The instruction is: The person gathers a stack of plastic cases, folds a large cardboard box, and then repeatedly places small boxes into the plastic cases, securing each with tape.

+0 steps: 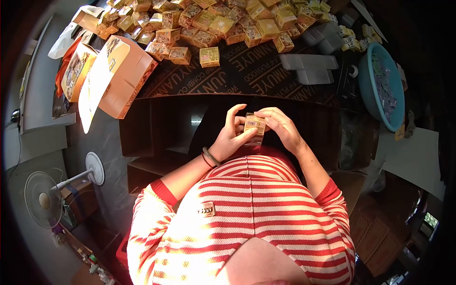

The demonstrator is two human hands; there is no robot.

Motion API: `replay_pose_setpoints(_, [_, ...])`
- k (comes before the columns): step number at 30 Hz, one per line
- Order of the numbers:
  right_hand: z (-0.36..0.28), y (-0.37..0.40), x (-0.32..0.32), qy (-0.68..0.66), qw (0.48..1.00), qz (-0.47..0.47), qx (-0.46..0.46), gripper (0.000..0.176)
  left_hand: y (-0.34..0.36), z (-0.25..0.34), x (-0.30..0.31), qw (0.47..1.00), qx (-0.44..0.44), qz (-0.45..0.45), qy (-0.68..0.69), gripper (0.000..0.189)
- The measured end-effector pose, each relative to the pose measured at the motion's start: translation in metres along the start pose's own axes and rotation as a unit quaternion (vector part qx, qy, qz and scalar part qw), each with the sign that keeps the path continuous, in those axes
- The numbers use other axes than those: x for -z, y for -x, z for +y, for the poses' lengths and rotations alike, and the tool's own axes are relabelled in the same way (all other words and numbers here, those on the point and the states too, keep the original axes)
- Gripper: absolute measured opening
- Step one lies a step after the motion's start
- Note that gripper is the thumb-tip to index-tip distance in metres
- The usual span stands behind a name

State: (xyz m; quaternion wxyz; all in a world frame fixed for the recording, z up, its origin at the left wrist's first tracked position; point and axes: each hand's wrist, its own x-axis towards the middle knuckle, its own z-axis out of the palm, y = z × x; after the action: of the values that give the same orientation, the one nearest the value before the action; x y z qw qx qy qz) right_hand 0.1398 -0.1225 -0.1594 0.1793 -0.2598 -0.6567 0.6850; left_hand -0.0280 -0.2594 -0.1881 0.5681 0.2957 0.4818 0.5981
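A small yellow printed box point(254, 122) with a barcode on its face is held in front of my striped top. My left hand point(232, 135) grips it from the left, thumb across its front, with the index finger raised off it. At the box's upper right edge, the bent fingers of my right hand point(280, 126) press against it. The lower end of the box looks clear or shiny, and I cannot make out what is inside. Similar small boxes point(209, 57) lie beyond my hands on the dark printed plywood table point(190, 80).
Two open display cartons point(126, 71) stand at the table's left. Clear plastic trays point(311, 66) lie toward the right, beside a blue basin point(399, 109) holding small packets. Cardboard boxes point(156, 128) sit under the table edge. A white fan point(42, 199) stands at left.
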Motion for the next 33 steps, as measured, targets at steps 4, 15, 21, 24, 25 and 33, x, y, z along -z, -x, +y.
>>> replay_pose_setpoints(4, [-0.007,0.003,-0.005,0.204,0.975,0.012,0.091,0.026,-0.004,-0.005,0.005,0.993,-0.074,-0.027,-0.088,0.041])
replay_pose_setpoints(15, [-0.013,0.011,-0.024,0.254,0.96,0.062,0.099,0.023,-0.004,0.005,0.002,0.971,-0.095,0.054,-0.212,0.019])
replay_pose_setpoints(21, [-0.008,0.016,-0.029,0.292,0.941,0.04,0.166,0.017,0.009,0.005,0.008,0.954,-0.14,0.035,-0.261,0.02])
replay_pose_setpoints(24, [-0.003,0.016,-0.031,0.3,0.934,0.049,0.185,0.016,0.009,0.016,0.005,0.971,-0.051,0.035,-0.233,0.021])
replay_pose_setpoints(25, [-0.003,0.016,-0.031,0.286,0.942,0.048,0.17,0.016,0.009,0.014,0.005,0.97,-0.043,0.037,-0.238,0.022])
replay_pose_setpoints(33, [-0.015,0.019,-0.026,0.255,0.961,-0.003,0.104,0.018,0.019,-0.003,0.018,0.991,-0.026,-0.068,-0.114,0.042])
